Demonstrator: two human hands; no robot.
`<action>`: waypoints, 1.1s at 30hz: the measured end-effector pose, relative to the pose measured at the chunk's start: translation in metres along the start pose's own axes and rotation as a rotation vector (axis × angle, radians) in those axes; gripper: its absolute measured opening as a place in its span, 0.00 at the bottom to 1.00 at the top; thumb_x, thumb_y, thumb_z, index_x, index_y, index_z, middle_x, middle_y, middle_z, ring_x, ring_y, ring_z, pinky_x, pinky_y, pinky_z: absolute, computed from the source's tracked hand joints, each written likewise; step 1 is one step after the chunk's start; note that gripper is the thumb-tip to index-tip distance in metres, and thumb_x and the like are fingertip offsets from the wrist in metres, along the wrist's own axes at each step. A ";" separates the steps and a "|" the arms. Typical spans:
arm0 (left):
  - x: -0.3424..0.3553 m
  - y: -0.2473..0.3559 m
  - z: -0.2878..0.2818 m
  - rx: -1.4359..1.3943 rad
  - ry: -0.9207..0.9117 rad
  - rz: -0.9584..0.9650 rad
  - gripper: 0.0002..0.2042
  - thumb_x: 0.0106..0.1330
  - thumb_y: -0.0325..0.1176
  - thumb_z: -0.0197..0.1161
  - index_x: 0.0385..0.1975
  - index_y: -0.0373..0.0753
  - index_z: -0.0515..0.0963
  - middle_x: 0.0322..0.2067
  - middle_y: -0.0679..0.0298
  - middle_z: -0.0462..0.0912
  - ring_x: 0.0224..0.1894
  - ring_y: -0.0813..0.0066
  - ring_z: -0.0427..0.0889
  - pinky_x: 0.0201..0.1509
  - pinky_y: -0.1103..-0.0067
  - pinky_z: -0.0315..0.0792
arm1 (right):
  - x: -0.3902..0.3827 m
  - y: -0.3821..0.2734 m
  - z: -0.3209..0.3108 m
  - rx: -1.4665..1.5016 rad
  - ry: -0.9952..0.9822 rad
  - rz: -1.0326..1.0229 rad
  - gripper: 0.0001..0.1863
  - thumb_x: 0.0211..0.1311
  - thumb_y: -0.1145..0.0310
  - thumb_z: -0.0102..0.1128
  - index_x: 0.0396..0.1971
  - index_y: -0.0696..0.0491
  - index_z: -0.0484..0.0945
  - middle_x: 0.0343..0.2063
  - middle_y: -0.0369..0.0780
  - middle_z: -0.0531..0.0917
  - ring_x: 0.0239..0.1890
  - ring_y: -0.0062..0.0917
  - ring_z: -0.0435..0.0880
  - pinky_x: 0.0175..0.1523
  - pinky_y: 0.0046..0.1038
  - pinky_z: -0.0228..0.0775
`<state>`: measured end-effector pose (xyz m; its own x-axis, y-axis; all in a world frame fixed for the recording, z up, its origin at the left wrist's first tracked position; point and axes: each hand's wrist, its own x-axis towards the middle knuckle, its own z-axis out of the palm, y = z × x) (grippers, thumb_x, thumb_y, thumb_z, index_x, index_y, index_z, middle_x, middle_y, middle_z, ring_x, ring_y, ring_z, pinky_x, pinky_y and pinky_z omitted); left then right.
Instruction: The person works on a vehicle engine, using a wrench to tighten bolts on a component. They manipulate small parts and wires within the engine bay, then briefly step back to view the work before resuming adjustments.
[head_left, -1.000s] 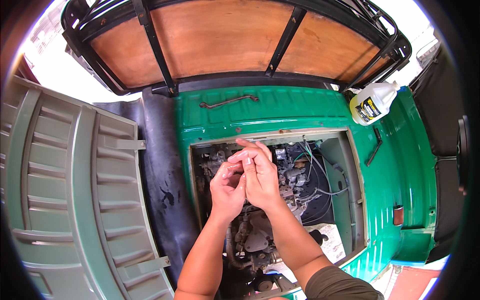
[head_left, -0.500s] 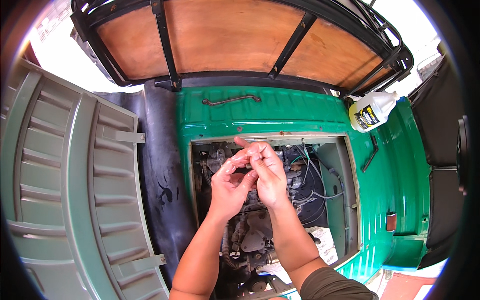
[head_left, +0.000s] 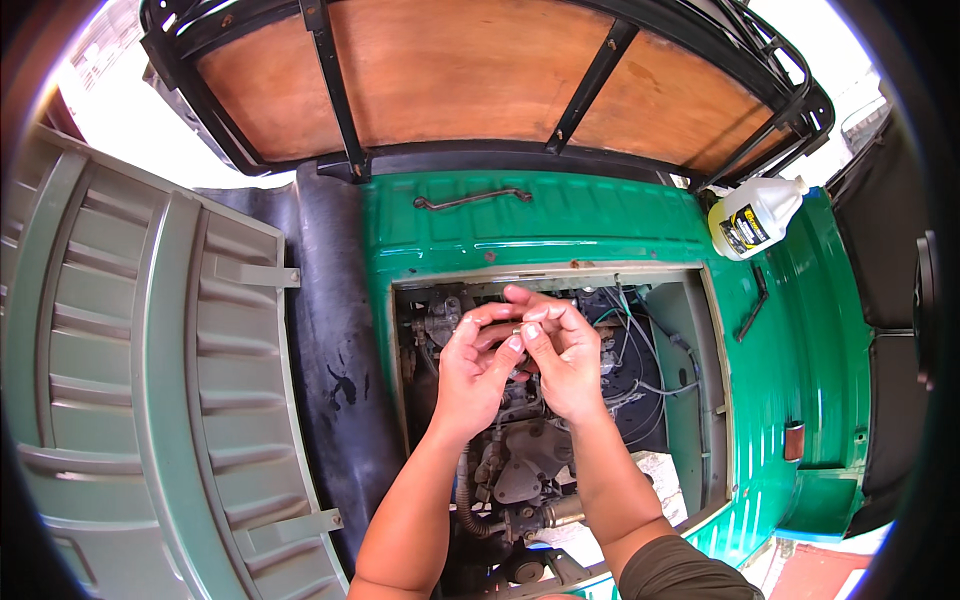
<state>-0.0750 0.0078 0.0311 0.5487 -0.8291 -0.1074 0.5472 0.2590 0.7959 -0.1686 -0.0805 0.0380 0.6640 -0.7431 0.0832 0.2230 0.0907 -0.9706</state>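
My left hand and my right hand, both wet-looking, meet over the open engine bay, fingers curled and thumb tips nearly touching at a small piece that I cannot make out. Below them are grimy engine parts, hoses and thin cables, set in a metal-rimmed opening in green bodywork. A double-ended wrench lies on the green panel beyond. A translucent jug of pale yellow liquid with a black label stands to the upper right.
A ribbed grey panel fills the left, beside a black sheet. A black-framed wooden-backed structure spans the top. A dark bar-like tool lies right of the opening. Dark padded panels are at the far right.
Both hands have shifted right. Their fingers have moved from overlapping, right over left, to sitting more side by side, thumbs together. The view has shifted slightly.
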 end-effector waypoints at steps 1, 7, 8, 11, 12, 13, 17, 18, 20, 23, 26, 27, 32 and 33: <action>-0.002 -0.002 0.003 0.005 0.005 0.067 0.13 0.74 0.21 0.60 0.56 0.33 0.73 0.48 0.61 0.84 0.52 0.76 0.84 0.53 0.77 0.80 | -0.002 0.004 -0.002 0.007 -0.004 0.001 0.04 0.74 0.74 0.60 0.45 0.54 0.77 0.62 0.47 0.79 0.60 0.27 0.79 0.58 0.29 0.77; -0.003 -0.023 -0.008 0.191 0.000 0.175 0.07 0.76 0.23 0.59 0.50 0.35 0.74 0.46 0.60 0.86 0.46 0.78 0.85 0.48 0.80 0.80 | -0.007 0.005 0.006 0.087 0.132 0.104 0.06 0.72 0.76 0.62 0.46 0.56 0.80 0.56 0.45 0.83 0.54 0.24 0.82 0.55 0.28 0.77; -0.003 -0.026 -0.008 0.192 0.023 0.180 0.06 0.76 0.24 0.60 0.49 0.35 0.74 0.44 0.61 0.86 0.44 0.80 0.84 0.47 0.81 0.79 | -0.008 0.007 0.005 0.069 0.130 0.104 0.08 0.73 0.75 0.61 0.49 0.56 0.80 0.56 0.44 0.83 0.53 0.23 0.82 0.54 0.27 0.77; -0.002 -0.028 -0.006 0.178 0.080 0.184 0.03 0.77 0.26 0.60 0.45 0.35 0.75 0.41 0.63 0.86 0.40 0.83 0.83 0.45 0.82 0.78 | -0.011 0.006 0.004 0.013 0.100 0.133 0.14 0.77 0.70 0.58 0.57 0.55 0.79 0.58 0.43 0.83 0.53 0.21 0.83 0.51 0.24 0.78; -0.003 -0.025 -0.005 0.164 0.093 0.178 0.04 0.76 0.26 0.61 0.44 0.35 0.75 0.40 0.64 0.85 0.39 0.83 0.82 0.44 0.82 0.77 | -0.013 -0.003 0.004 -0.005 0.073 0.164 0.16 0.78 0.68 0.56 0.60 0.55 0.78 0.58 0.43 0.83 0.52 0.20 0.83 0.50 0.24 0.77; -0.004 -0.024 -0.005 0.149 0.106 0.172 0.04 0.76 0.27 0.61 0.44 0.35 0.75 0.39 0.65 0.85 0.39 0.84 0.81 0.43 0.83 0.77 | -0.014 -0.008 0.002 -0.023 0.045 0.194 0.18 0.79 0.67 0.54 0.63 0.55 0.77 0.59 0.43 0.82 0.52 0.20 0.83 0.50 0.23 0.77; -0.006 -0.028 -0.004 0.134 0.134 0.095 0.04 0.76 0.27 0.62 0.43 0.35 0.75 0.38 0.66 0.83 0.37 0.85 0.80 0.43 0.83 0.77 | -0.016 -0.004 -0.022 -0.079 -0.092 0.148 0.21 0.81 0.66 0.50 0.68 0.56 0.73 0.61 0.42 0.81 0.53 0.23 0.84 0.46 0.23 0.79; -0.006 -0.029 -0.003 0.104 0.135 0.070 0.04 0.76 0.27 0.62 0.43 0.35 0.75 0.38 0.66 0.83 0.37 0.85 0.80 0.42 0.83 0.77 | -0.015 -0.004 -0.026 -0.083 -0.102 0.159 0.21 0.81 0.67 0.50 0.67 0.56 0.73 0.61 0.42 0.82 0.54 0.23 0.84 0.46 0.24 0.80; -0.007 -0.031 0.001 0.076 0.159 0.067 0.04 0.75 0.26 0.62 0.43 0.34 0.75 0.40 0.65 0.82 0.37 0.85 0.80 0.42 0.83 0.77 | -0.013 0.000 -0.034 -0.085 -0.127 0.180 0.20 0.81 0.69 0.50 0.66 0.56 0.74 0.61 0.42 0.82 0.54 0.24 0.84 0.45 0.25 0.81; -0.006 -0.036 0.006 0.052 0.208 0.116 0.04 0.73 0.23 0.63 0.43 0.32 0.76 0.45 0.62 0.81 0.39 0.82 0.82 0.42 0.83 0.80 | -0.015 -0.001 -0.043 -0.131 -0.082 0.140 0.17 0.75 0.78 0.56 0.60 0.60 0.79 0.56 0.45 0.85 0.55 0.26 0.85 0.54 0.28 0.80; -0.007 -0.042 0.004 0.025 0.204 0.074 0.04 0.72 0.22 0.64 0.42 0.32 0.78 0.47 0.61 0.82 0.40 0.79 0.84 0.42 0.82 0.83 | -0.023 0.002 -0.049 -0.080 -0.018 0.149 0.15 0.73 0.78 0.60 0.56 0.63 0.80 0.52 0.47 0.86 0.55 0.28 0.85 0.62 0.30 0.76; -0.007 -0.042 0.003 0.037 0.192 0.035 0.04 0.71 0.21 0.65 0.41 0.30 0.79 0.47 0.59 0.83 0.40 0.79 0.85 0.43 0.81 0.83 | -0.026 0.008 -0.055 -0.074 -0.001 0.130 0.15 0.73 0.78 0.61 0.56 0.63 0.80 0.52 0.47 0.86 0.55 0.28 0.85 0.62 0.30 0.76; -0.005 -0.036 0.001 0.045 0.099 -0.092 0.03 0.67 0.18 0.67 0.38 0.26 0.84 0.43 0.54 0.88 0.40 0.75 0.87 0.46 0.79 0.84 | -0.039 0.015 -0.058 -0.046 0.126 0.125 0.15 0.72 0.76 0.63 0.55 0.64 0.80 0.51 0.48 0.87 0.55 0.29 0.85 0.63 0.31 0.75; -0.005 -0.035 0.001 0.040 0.075 -0.081 0.04 0.66 0.18 0.68 0.38 0.27 0.84 0.42 0.55 0.88 0.40 0.76 0.87 0.46 0.79 0.84 | -0.039 0.015 -0.059 -0.045 0.125 0.108 0.15 0.72 0.76 0.63 0.55 0.64 0.80 0.51 0.49 0.87 0.55 0.29 0.85 0.63 0.31 0.74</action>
<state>-0.0977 0.0020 0.0043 0.5505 -0.8066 -0.2152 0.5666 0.1716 0.8059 -0.2332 -0.0887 0.0069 0.5876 -0.8077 -0.0483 0.1208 0.1465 -0.9818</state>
